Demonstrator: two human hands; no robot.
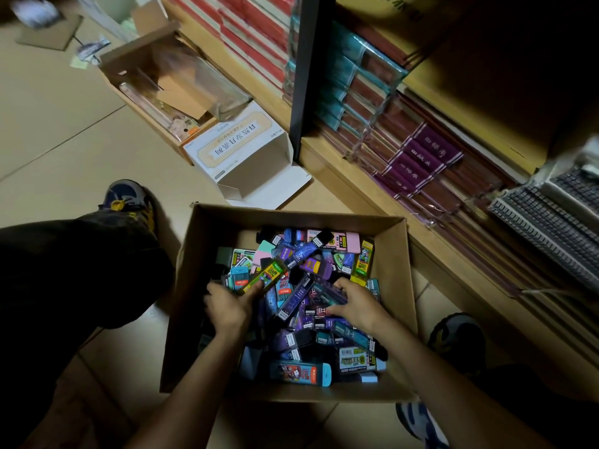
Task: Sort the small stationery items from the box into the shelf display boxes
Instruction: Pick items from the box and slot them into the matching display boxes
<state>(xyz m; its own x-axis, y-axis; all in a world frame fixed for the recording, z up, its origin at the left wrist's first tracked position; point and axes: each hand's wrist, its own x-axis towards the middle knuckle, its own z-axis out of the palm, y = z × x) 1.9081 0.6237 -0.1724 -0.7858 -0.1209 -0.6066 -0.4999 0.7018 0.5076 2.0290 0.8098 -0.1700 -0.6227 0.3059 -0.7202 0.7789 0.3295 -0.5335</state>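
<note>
Two hands in the box [201, 241]: left hand [227, 307] fingers grip a yellow pack [265, 276], right hand [358, 303] hold unclear; jumbled packs [299, 372] invite mis-sorting.

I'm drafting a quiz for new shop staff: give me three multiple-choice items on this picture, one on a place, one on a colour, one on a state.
1. The left hand and right hand are: A in the cardboard box; B on the shelf; C on the floor.
2. The pack at the left thumb is: A pink; B yellow-green; C white.
3. The white box is: A taped shut; B open; C crushed flat.
1 A: both reach inside its walls. 2 B: its wrapper shows yellow and green. 3 B: its flap lies folded out.
</note>
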